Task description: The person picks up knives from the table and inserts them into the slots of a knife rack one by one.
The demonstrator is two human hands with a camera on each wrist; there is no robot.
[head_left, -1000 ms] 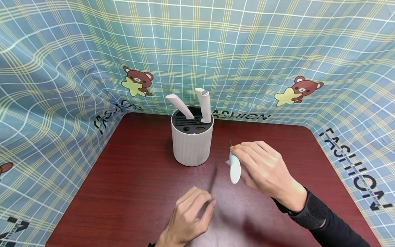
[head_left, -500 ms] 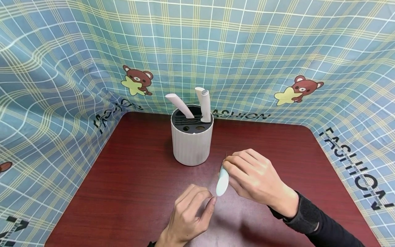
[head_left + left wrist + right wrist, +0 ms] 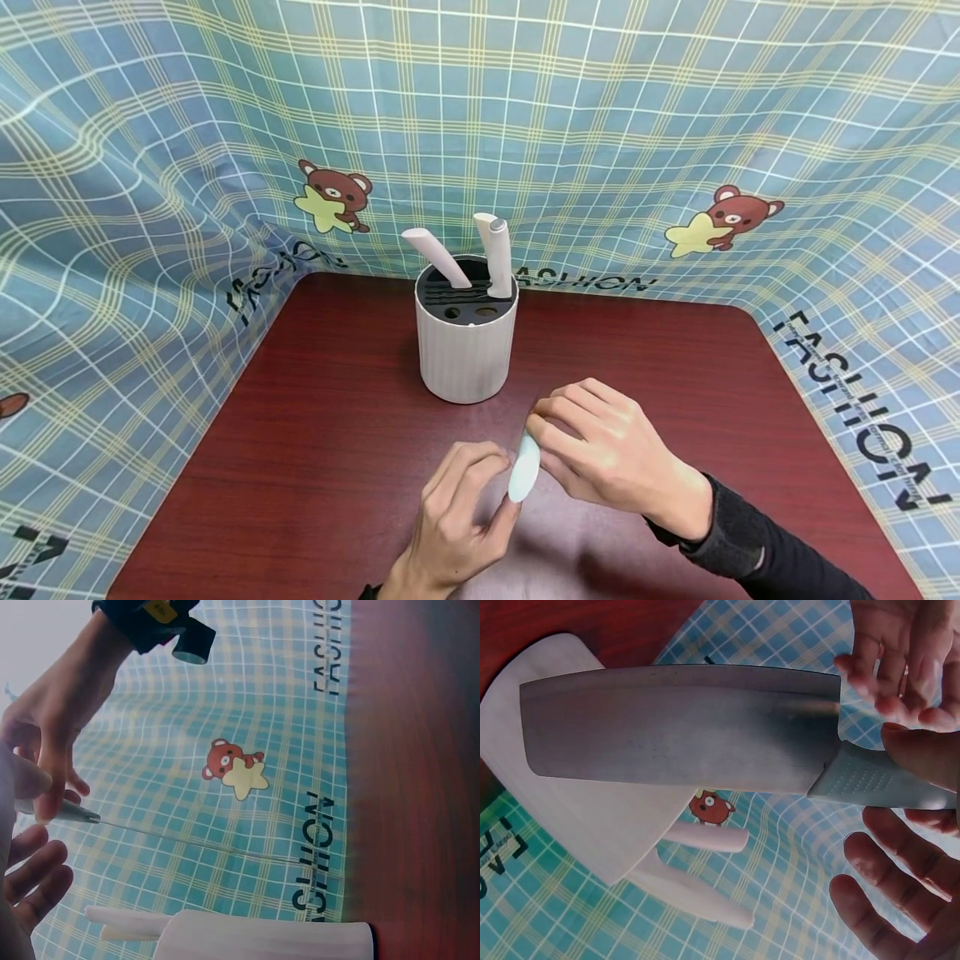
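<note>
A cleaver with a broad steel blade [image 3: 682, 727] hangs with its pale green handle [image 3: 525, 471] uppermost. My right hand [image 3: 600, 442] pinches that handle between thumb and index finger, the other fingers spread loosely in the right wrist view. My left hand [image 3: 465, 508] is bent and loosely parted beside the handle's end, its thumb tip right at it. In the left wrist view the blade shows as a thin edge [image 3: 202, 844], pointing down toward the table. Behind it stands a white ribbed knife block [image 3: 467, 362], with several white handles [image 3: 498, 258] sticking out of its dark slotted top.
The dark red table [image 3: 322, 433] carries the block near its back edge. A blue checked cloth [image 3: 600, 125] with printed bears and lettering rises around the back and sides. Slots and two round holes [image 3: 452, 313] show in the block's top.
My right hand has come left and nearer to me with the cleaver, bringing the handle's end to the left hand's fingertips. The left hand has hardly moved, and the block stands as before.
</note>
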